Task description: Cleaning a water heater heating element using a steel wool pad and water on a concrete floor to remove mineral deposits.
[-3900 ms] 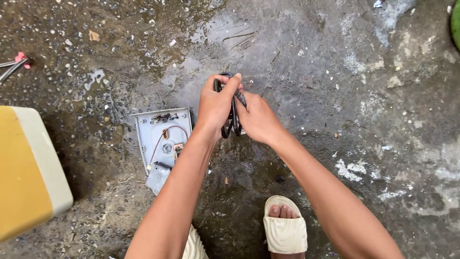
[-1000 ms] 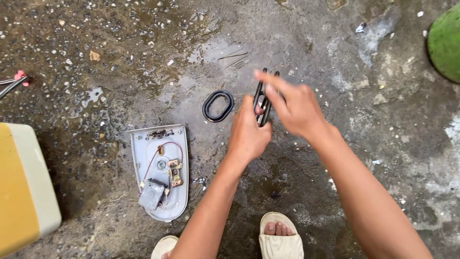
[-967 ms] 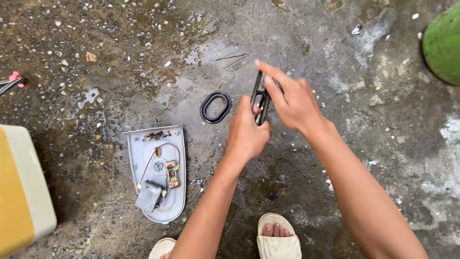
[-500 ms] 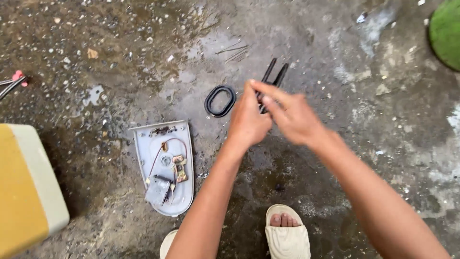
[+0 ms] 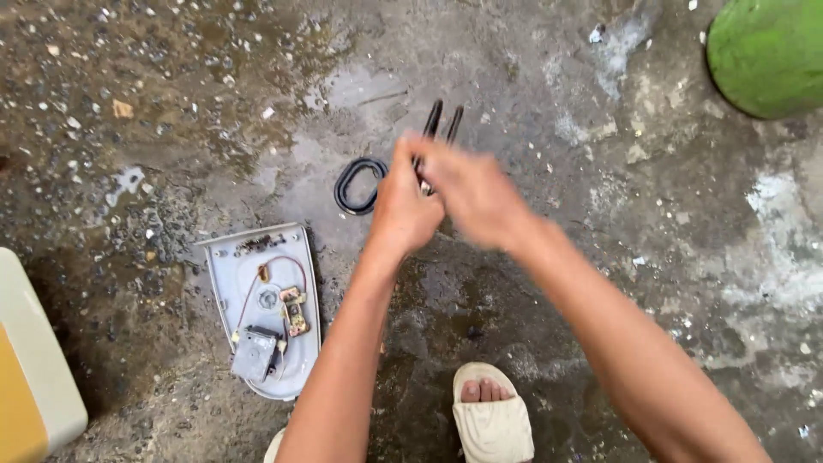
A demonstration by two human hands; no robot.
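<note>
Black ring (image 5: 359,184): some seconds back I had it up in my hands with the rest; since a second ago it lies on the wet concrete, just left of my hands.
Dark two-pronged part (image 5: 441,129): its prongs now stick out above my fingers, pointing away from me.
Left hand (image 5: 405,210): shifted slightly, closed low on the part.
Right hand (image 5: 476,193): blurred, drawn in against my left.

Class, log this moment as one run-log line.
left hand: grips black tool | right hand: on tool, blurred | black ring: on ground | iron base: beside left arm
</note>
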